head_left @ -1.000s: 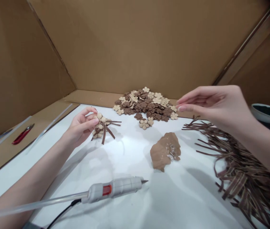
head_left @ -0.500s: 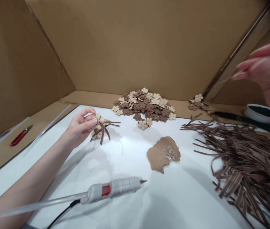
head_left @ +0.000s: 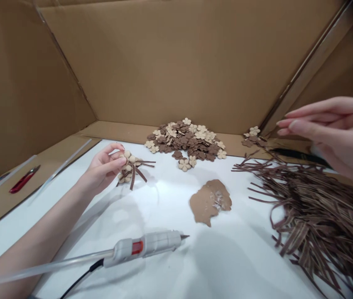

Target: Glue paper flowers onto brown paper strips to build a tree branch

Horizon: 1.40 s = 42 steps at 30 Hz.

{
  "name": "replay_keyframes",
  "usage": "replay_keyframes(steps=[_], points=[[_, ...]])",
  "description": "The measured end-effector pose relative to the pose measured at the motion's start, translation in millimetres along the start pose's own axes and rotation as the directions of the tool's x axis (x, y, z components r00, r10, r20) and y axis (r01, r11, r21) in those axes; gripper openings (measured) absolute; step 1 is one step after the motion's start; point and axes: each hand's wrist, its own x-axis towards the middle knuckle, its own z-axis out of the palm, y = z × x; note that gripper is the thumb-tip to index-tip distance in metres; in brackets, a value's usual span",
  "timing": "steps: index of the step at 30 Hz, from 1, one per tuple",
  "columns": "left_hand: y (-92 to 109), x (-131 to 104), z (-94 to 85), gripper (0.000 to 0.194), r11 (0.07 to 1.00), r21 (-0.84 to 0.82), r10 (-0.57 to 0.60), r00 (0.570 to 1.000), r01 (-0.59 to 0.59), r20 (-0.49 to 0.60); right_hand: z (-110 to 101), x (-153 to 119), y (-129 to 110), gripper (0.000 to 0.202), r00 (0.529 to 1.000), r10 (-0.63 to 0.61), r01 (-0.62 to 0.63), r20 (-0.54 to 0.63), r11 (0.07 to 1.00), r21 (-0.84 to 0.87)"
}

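My left hand (head_left: 106, 166) is closed on a small flower ornament (head_left: 130, 160), pinched between thumb and fingers. The ornament has beige petalled flowers, and brown stitched strips stick out of it to the right and downward. At the right, my right hand (head_left: 335, 133) hovers above a heap of brown strips (head_left: 313, 207). Its thumb and fingertips are drawn together in a pinch; anything between them is too small to make out. A grey hot glue gun (head_left: 147, 247) with a clear glue stick lies in front, its nozzle pointing right.
Brown and beige flower cutouts (head_left: 189, 139) are piled at the back, with a smaller cluster (head_left: 253, 138) to their right. A tan scrap with glue (head_left: 210, 201) lies mid-sheet. A red-handled cutter (head_left: 23, 180) and clear glue sticks (head_left: 67, 160) lie left. Cardboard walls (head_left: 179, 62) surround the table.
My right hand has come down and left, over the strips. The thin strand at its fingertips no longer shows clearly. My left hand keeps its hold; the view has shifted slightly.
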Motion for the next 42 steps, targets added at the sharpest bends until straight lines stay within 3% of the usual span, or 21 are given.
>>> replay_keyframes(steps=[3,5,8,13,18,23,30,34,38,42], points=[[0.1,0.0,-0.3,0.035,1.0,0.009,-0.005,1.0,0.006,-0.01,24.1,-11.9,-38.9,0.015,0.997,0.077,-0.077,-0.012,0.997,0.007],[0.5,-0.3,0.8,0.034,1.0,0.011,-0.007,1.0,0.007,-0.012,31.4,-14.9,-40.9,0.014,0.99,0.133,-0.134,0.038,0.991,0.017],[1.7,-1.1,3.2,0.034,1.0,0.017,-0.014,1.0,0.014,-0.007,40.7,-18.7,-27.4,0.014,0.961,0.182,-0.202,0.208,0.976,0.077],[2.4,-1.9,4.5,0.031,1.0,0.019,-0.022,1.0,0.022,0.003,63.5,-27.7,-6.9,0.022,0.853,0.161,-0.21,0.496,0.977,0.044],[1.1,-1.1,1.5,0.031,0.999,0.029,-0.031,0.999,0.031,0.012,76.1,-33.2,-1.2,0.025,0.715,0.023,0.006,0.699,0.999,-0.04],[-2.1,-0.7,-2.4,0.029,0.999,0.044,-0.025,0.999,0.023,0.044,79.8,-37.0,1.0,0.015,0.674,0.022,-0.005,0.738,1.0,-0.024],[-2.9,-0.4,-2.0,0.033,0.998,0.06,-0.022,1.0,0.022,0.003,91.2,-38.5,5.7,0.016,0.72,0.083,0.009,0.689,0.992,-0.129],[-0.6,-0.5,1.0,0.034,0.998,0.064,-0.027,1.0,0.027,0.003,94.3,-38.7,7.3,0.03,0.701,0.02,0.06,0.712,0.994,-0.087],[-1.8,-0.4,-0.4,0.032,0.998,0.061,-0.015,1.0,0.013,0.026,94.0,-40.4,6.5,0.022,0.658,-0.014,0.044,0.753,0.999,-0.02],[-3.6,-0.4,-1.6,0.033,0.998,0.062,-0.006,1.0,0.004,0.025,95.4,-42.5,8.6,0.017,0.666,-0.041,0.083,0.745,0.996,-0.019]])
